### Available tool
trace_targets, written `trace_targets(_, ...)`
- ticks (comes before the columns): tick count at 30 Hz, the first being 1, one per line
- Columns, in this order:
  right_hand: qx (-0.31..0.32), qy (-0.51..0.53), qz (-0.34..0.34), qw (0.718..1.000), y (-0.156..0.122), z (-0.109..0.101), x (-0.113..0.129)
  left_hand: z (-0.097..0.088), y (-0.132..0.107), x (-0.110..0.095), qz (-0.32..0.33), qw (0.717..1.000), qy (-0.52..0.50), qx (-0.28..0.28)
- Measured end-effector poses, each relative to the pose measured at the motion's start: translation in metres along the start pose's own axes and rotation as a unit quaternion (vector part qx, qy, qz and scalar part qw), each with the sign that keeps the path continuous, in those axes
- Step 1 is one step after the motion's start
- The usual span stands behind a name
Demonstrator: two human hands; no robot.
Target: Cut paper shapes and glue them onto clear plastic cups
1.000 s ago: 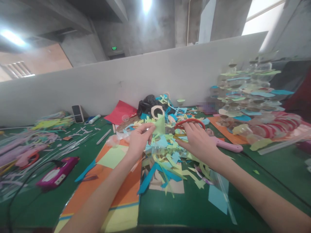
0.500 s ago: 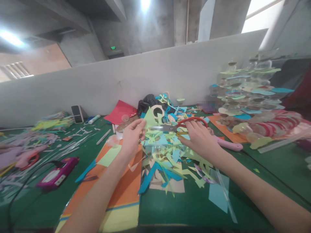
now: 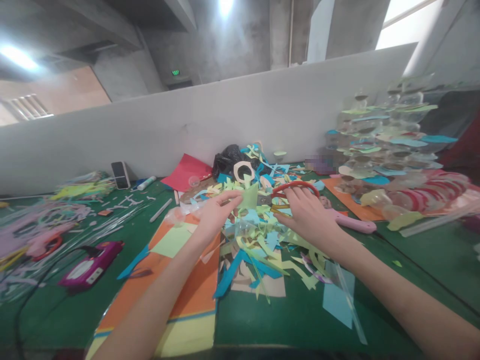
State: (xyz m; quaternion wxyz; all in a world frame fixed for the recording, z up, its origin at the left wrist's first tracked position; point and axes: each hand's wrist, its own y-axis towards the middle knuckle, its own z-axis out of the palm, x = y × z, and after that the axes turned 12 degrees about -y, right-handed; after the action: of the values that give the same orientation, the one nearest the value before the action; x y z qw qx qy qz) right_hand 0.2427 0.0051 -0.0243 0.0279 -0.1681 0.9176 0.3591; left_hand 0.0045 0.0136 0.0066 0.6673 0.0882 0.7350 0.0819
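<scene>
My left hand [image 3: 217, 212] pinches a piece of light green paper [image 3: 249, 196] by its left edge, above a heap of cut paper. In my right hand [image 3: 305, 212] is a pair of scissors [image 3: 296, 186] with red handles, my fingers through the loops. The scissors point left at the green paper, which hides most of the blades. Below both hands spreads the heap of paper scraps [image 3: 268, 240] in green, blue and cream.
On the left are an orange sheet [image 3: 191, 290], a purple device [image 3: 92, 265] with a black cable, and a second pair of scissors [image 3: 48, 247]. To the right lie a pink glue gun [image 3: 354, 223] and stacked clear cups with paper discs [image 3: 390, 135]. A black bag [image 3: 227, 160] sits behind.
My left hand has moved right with the green paper, bringing it over the scissor blades. My right hand and the scissors stay almost in place.
</scene>
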Motion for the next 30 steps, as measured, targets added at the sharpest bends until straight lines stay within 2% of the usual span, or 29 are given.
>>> trace_targets(8,0.004,0.015,0.003,1.0,0.0,0.001,0.003,0.007,0.0,0.003,-0.024,0.989,-0.137,-0.043)
trace_targets(12,0.009,0.007,-0.001,1.0,0.0,0.0,0.004,0.01,-0.001,-0.002,-0.043,0.976,-0.206,-0.052)
trace_targets(17,0.024,0.002,0.007,1.0,0.0,0.002,0.001,0.002,0.002,-0.013,-0.04,0.958,-0.273,-0.077)
trace_targets(26,0.041,0.028,0.075,0.996,0.001,0.007,-0.008,-0.002,0.006,-0.004,-0.052,0.959,-0.255,-0.111)
trace_targets(30,0.033,0.043,0.075,0.996,0.001,0.009,-0.009,-0.002,0.007,-0.001,-0.047,0.967,-0.219,-0.124)
